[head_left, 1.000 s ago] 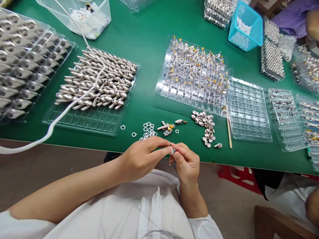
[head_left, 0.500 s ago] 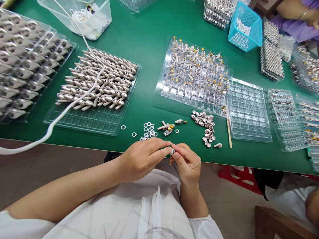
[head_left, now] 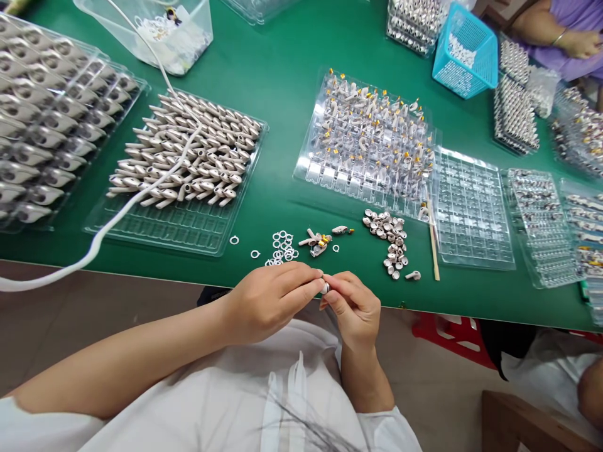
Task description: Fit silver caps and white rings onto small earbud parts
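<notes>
My left hand (head_left: 266, 300) and my right hand (head_left: 354, 309) meet at the near edge of the green table (head_left: 277, 69). Between the fingertips of both hands sits a small silver-white earbud part (head_left: 325, 287), pinched from both sides. Just beyond my hands lie several white rings (head_left: 281, 246), a few loose beige earbud pieces (head_left: 319, 242) and a heap of small round silver caps (head_left: 390, 242).
A clear tray of beige earbud stems (head_left: 188, 160) with a white cable (head_left: 101, 233) across it lies on the left. Clear trays of parts (head_left: 370, 141) and an empty tray (head_left: 471, 210) lie right. A blue basket (head_left: 465, 53) stands far right, beside another person's arm (head_left: 556, 31).
My fingers shift slightly on the small part; the hands stay in place. The other person's arm at the far right has moved into view.
</notes>
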`<state>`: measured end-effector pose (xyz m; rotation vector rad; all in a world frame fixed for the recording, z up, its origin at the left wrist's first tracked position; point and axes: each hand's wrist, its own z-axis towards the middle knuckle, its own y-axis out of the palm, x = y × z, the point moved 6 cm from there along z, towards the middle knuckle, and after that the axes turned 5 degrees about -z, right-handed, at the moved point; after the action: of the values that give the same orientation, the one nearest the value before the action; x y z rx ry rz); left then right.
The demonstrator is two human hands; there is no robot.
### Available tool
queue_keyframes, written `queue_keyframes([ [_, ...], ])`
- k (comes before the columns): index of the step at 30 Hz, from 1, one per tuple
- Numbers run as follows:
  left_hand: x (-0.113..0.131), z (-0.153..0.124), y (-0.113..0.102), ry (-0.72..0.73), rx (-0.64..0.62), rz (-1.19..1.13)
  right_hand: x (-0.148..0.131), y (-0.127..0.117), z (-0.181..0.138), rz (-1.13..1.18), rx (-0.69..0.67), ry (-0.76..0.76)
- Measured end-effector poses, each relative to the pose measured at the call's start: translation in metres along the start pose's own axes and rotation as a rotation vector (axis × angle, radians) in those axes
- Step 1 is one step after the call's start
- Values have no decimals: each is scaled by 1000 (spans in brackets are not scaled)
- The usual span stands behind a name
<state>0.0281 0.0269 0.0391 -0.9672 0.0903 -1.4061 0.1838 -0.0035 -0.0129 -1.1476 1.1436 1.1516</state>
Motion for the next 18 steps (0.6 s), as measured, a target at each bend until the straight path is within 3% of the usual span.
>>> queue_keyframes([
  [18, -1, -2, 2, 17, 27, -1, -1, 1, -1, -21, -2, -7],
])
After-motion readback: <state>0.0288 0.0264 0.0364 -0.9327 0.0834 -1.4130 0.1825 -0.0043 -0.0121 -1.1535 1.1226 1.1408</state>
